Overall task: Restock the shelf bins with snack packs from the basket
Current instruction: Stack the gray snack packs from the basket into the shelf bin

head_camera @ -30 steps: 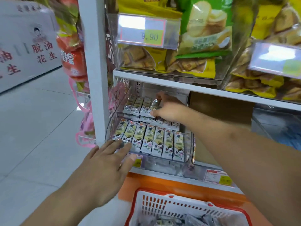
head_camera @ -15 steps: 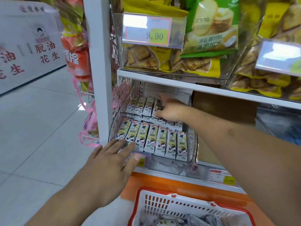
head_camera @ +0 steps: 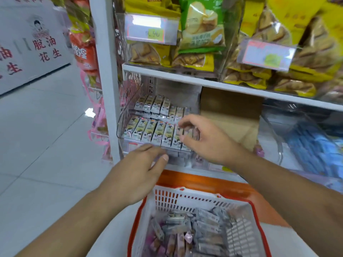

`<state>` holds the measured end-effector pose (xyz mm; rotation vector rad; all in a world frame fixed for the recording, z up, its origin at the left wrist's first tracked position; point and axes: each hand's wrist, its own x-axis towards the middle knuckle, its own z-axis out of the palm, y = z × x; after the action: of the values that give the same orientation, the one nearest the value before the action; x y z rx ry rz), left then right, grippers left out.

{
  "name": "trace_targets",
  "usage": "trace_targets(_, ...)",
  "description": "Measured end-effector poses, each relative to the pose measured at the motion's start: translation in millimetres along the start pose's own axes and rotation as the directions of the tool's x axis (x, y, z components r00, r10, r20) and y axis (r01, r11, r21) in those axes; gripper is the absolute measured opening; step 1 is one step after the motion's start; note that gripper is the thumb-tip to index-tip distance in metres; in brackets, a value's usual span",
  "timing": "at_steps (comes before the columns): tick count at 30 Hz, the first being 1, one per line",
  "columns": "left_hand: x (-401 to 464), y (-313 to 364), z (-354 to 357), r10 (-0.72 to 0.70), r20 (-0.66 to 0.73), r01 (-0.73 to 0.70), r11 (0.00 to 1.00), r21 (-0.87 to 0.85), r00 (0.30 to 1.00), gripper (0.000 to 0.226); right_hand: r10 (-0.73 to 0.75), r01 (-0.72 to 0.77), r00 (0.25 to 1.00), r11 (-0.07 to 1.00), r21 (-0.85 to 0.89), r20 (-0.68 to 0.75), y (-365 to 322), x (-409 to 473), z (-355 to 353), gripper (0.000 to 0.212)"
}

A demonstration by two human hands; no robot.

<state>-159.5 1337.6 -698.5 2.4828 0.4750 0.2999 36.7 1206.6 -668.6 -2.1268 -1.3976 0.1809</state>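
The right hand [head_camera: 207,140] is hovering loosely curled, gripping nothing, over the snack packs [head_camera: 157,132] in the clear bin [head_camera: 120,127]; at its 8 o'clock, the left hand [head_camera: 137,173] is lying flat, fingers straight.

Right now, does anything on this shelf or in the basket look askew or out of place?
Nothing stands out. The snack packs stand in neat rows in the clear bin; those in the basket lie jumbled, as expected.

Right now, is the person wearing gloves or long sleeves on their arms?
No. Both arms are bare as far as the picture shows, with no sleeves in view. The left hand and the right hand have no gloves, and I can see no rings, watch or bracelets. The fingernails look short and plain. The picture is a little blurry, so tiny marks can't be told.
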Motion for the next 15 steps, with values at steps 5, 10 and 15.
trace_targets(5, -20, 2, 59, -0.016, 0.136, 0.015, 1.0, 0.008, 0.991, 0.033, 0.126, -0.134, 0.982, 0.99, 0.05, 0.138, 29, -98, 38, 0.023)
trace_targets(10, -47, -44, 141, -0.159, 0.298, 0.106, 0.977, 0.187, 0.941, 0.068, 0.349, -0.368, 0.881, 0.93, -0.002, 0.319, 89, -171, 105, 0.022)
trace_targets(15, -78, -96, 202, -0.344, 0.295, 0.249, 0.915, 0.316, 0.891, 0.08, 0.455, -0.426, 0.779, 0.889, -0.169, 0.432, 142, -214, 162, 0.029)
